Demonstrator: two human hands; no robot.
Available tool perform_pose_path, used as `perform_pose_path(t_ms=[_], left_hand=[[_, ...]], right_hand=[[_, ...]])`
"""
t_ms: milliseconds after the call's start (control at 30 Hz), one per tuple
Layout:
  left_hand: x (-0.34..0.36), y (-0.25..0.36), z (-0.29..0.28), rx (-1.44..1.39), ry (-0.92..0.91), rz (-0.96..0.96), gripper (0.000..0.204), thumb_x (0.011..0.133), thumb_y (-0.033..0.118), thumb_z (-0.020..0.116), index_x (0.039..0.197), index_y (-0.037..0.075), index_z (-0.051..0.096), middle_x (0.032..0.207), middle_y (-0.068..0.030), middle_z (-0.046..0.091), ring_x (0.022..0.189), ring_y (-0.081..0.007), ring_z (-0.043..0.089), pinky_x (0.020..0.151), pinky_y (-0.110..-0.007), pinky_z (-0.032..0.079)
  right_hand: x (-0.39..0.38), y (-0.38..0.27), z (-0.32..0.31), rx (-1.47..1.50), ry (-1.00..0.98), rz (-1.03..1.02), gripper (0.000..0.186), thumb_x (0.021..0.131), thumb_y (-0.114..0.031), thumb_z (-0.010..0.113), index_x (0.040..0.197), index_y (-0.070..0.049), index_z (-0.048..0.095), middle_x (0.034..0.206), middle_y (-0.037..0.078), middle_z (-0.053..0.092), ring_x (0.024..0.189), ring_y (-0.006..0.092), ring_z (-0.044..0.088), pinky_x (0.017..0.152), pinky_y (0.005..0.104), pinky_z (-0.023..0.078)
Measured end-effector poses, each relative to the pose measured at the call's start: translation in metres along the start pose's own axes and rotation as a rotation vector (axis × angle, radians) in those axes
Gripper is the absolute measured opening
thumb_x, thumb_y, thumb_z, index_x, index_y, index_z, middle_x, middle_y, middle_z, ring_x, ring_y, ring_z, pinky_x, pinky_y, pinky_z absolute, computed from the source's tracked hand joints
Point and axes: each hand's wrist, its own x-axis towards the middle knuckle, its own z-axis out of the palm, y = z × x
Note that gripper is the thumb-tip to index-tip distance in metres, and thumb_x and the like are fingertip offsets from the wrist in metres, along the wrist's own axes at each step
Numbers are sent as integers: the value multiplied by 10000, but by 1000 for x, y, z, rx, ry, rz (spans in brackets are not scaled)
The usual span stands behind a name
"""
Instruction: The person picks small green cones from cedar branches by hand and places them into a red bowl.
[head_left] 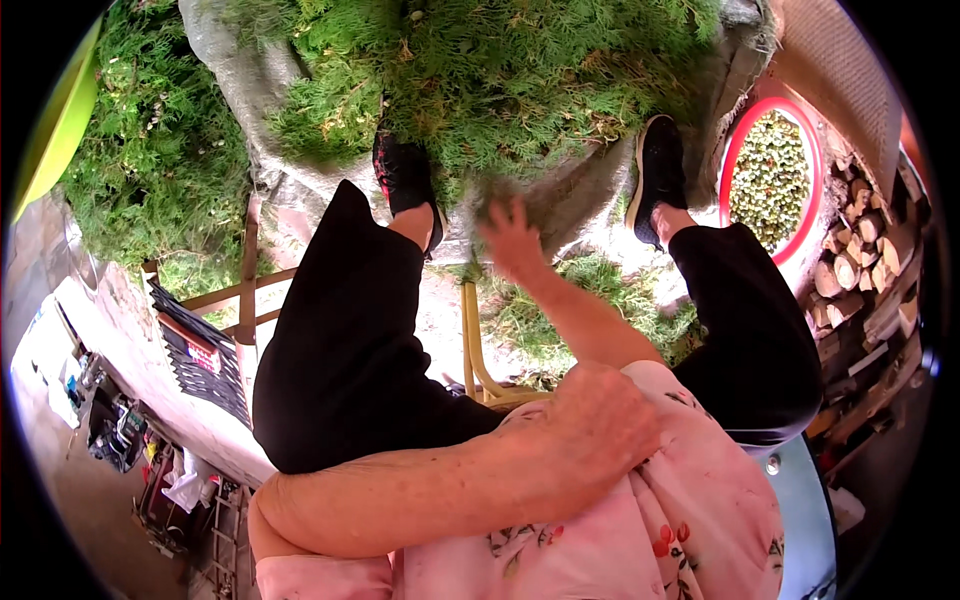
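Though blurred at the tips, showed right hand [512, 243] extended between two black shoes [660, 170], fingers fanned well apart, with nothing plainly in hold; could not tell whether in touch with the dark blur [496, 188] just beyond. Showed left hand [610, 415] curled inward against pink shirt [710, 475], near the right upper arm; could not tell, with tips hidden, how tightly closed or on what.

Next outward, found greenery [550, 90]: feathery, tangled, heaped on grey cloth [225, 70] just ahead of the right hand. Judged light, soft and springy, probably not slippery; likely to snag and shed small bits. Judged best taken by the stem ends, or in a loose pinched bunch.

Counted greenery in three main patches: that heap, one left heap [160, 130], one looser patch [620, 295] below the right hand; sprigs past counting. Counted further:
- one pair black trousers [345, 370];
- at least two yellow poles [467, 340];
- one red-rimmed tray [726, 185], with small green bits [770, 180], uncountable;
- one black crate [205, 365];
- one stack of cut wood [848, 270], over a dozen pieces;
- one lime-green basin [65, 120], partly cut off.
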Motion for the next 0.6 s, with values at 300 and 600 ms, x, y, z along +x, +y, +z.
perform_pose_path(t_ms=[300,600], left_hand=[[-1,3,18,39,-187,-33,49,603,99,573,617,53,582,614,-77,545,584,-201,582,426,-319,425],[7,19,7,164,-125,127,36,593,88,571,571,59,569,580,-77,547,576,-221,583,436,-319,405]], right_hand=[[-93,27,50,-72,-550,-190,162,718,-101,557,865,-68,618,885,85,610,894,278,564,711,440,467],[-57,23,13,234,6,87,108,722,-43,529,799,-25,603,804,161,601,811,321,597,691,406,487]])
